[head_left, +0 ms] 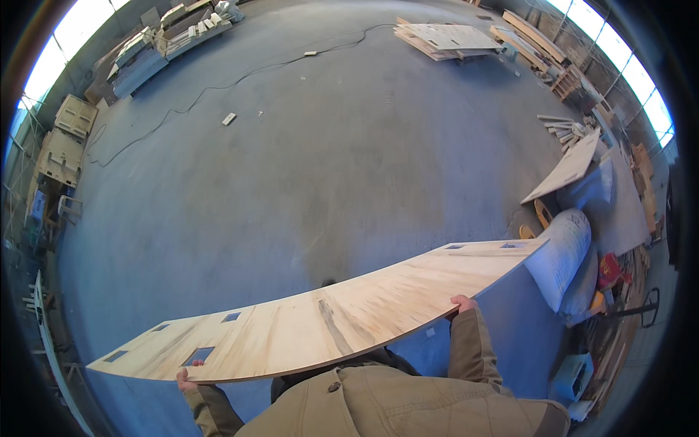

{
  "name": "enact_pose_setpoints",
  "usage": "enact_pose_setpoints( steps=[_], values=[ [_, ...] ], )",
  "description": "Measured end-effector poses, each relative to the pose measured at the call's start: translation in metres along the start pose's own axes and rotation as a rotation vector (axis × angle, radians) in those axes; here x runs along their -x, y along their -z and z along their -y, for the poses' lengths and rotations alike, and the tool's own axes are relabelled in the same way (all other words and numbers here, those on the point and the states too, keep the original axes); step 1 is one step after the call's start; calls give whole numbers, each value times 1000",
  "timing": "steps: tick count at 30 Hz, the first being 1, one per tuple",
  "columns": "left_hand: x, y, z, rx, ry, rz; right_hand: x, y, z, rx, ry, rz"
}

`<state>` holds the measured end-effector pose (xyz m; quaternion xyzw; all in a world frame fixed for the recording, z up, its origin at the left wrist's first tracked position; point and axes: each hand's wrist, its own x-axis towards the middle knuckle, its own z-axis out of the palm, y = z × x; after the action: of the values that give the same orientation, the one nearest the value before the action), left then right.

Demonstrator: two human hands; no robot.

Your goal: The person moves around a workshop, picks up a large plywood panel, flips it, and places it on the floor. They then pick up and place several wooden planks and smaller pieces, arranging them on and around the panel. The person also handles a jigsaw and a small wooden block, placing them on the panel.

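Observation:
A long plywood panel with several rectangular cut-outs spans the view in front of my body, held level above the floor. My left hand grips its near edge beside a larger cut-out, with fingertips showing at the opening. Farther right, my right hand is closed on the same near edge; most of its fingers are hidden beneath the wood. The panel's right end comes close to a stuffed white sack.
A black cable crosses the grey floor. Stacked boards lie far right, timber far left. Along the right side are a leaning sheet, a blue container and scrap wood. A stool stands left.

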<state>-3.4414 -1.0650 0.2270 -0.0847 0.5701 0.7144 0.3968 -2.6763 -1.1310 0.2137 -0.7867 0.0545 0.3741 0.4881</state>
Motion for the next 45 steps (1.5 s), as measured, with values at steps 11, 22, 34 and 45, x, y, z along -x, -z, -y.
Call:
enact_pose_setpoints(
  steps=[11, 22, 34, 45],
  values=[
    [-71, -317, 165, 97, 264, 71, -229, -120, 199, -391, -97, 149],
    [-76, -608, 268, 36, 277, 14, -387, -209, 372, -420, -60, 147],
    [-135, -887, 330, -2, 211, 40, -524, -420, 587, -259, -120, -15],
    [-247, -1100, 397, 38, 260, -20, -642, -645, 793, -70, -24, -62]
  ],
)
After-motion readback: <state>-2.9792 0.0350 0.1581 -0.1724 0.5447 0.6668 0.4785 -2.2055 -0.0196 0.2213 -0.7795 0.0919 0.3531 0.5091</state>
